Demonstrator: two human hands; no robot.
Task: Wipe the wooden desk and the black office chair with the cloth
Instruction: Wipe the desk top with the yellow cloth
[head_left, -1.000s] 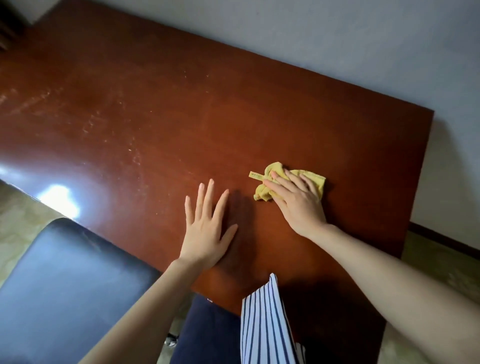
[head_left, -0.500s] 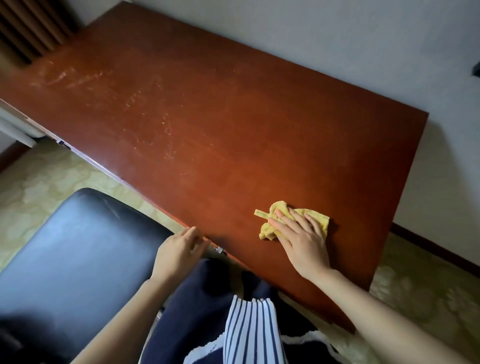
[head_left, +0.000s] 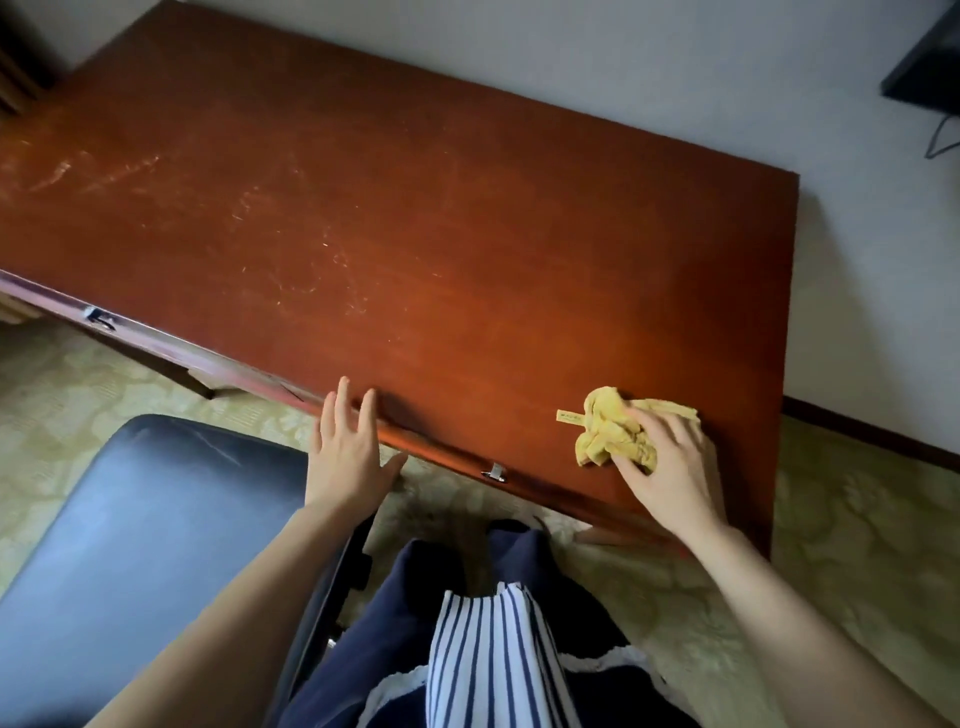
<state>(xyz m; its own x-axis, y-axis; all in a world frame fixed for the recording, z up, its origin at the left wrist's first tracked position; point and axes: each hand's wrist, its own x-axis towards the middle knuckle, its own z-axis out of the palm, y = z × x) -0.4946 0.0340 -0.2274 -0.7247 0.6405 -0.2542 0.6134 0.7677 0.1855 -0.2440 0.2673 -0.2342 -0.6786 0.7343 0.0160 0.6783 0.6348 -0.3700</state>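
Observation:
The reddish wooden desk (head_left: 415, 218) fills the upper view, with pale dusty streaks across its left half. A crumpled yellow cloth (head_left: 610, 428) with a small tag lies near the desk's front right edge. My right hand (head_left: 670, 467) grips the cloth, its fingers curled round the bunched fabric against the desktop. My left hand (head_left: 348, 452) is open with straight fingers, its fingertips at the desk's front edge. The black office chair seat (head_left: 145, 545) sits at the lower left, beside my left forearm.
A white wall runs behind the desk. Patterned carpet (head_left: 857, 545) covers the floor. Metal drawer handles (head_left: 494, 472) show on the desk's front face. A dark object with a cable (head_left: 930, 67) is at the top right. My dark clothing and a striped garment (head_left: 493, 654) fill the bottom centre.
I have stepped back from the desk. My left hand left the desktop, curled at the front edge, then opened there. My right hand drew the cloth toward the front edge and bunched it.

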